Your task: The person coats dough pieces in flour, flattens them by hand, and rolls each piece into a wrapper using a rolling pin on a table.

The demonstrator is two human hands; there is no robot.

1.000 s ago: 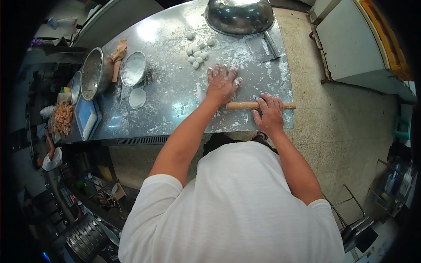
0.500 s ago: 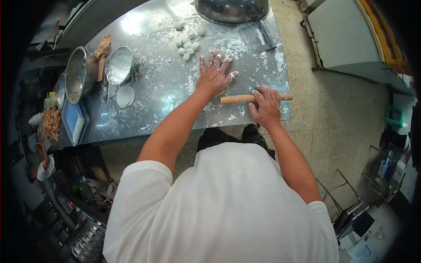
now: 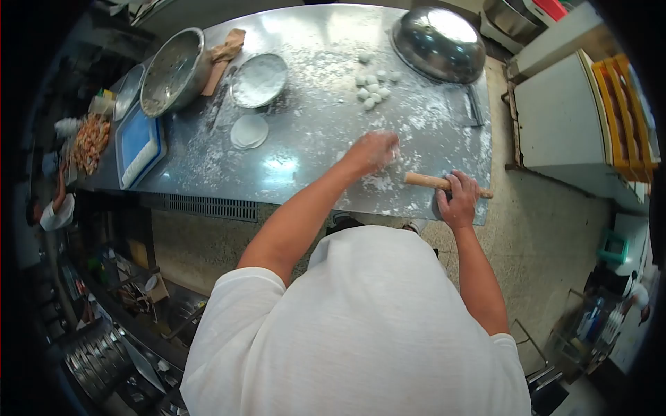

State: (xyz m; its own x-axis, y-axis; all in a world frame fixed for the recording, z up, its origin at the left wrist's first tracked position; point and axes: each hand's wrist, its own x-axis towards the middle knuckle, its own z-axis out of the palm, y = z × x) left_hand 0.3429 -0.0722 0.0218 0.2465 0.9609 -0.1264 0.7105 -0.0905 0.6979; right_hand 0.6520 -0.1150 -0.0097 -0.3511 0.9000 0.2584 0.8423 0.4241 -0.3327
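Observation:
My right hand (image 3: 459, 200) is wrapped round a wooden rolling pin (image 3: 424, 181), which lies near the front right corner of the floury metal table (image 3: 316, 156). To its left, my left hand (image 3: 375, 150) is low over the flour with its fingers curled in. Whatever those fingers may hold is hidden. Several small white dough pieces (image 3: 372, 91) sit in a loose group beyond my left hand. Further left, a stack of round flat dough wrappers (image 3: 249, 132) lies below a bowl of flour (image 3: 259, 80).
A large upturned metal bowl (image 3: 438, 43) and a flat scraper-like piece (image 3: 475, 106) occupy the right end. On the left stand a deep metal bowl (image 3: 176, 73), a blue tray (image 3: 141, 149) and a heap of chopped food (image 3: 91, 143). Another person (image 3: 57, 211) is at far left.
My left hand has gone from spread flat on the table to curled fingers. My right hand still grips the rolling pin. The whole view has shifted, with the table now further right.

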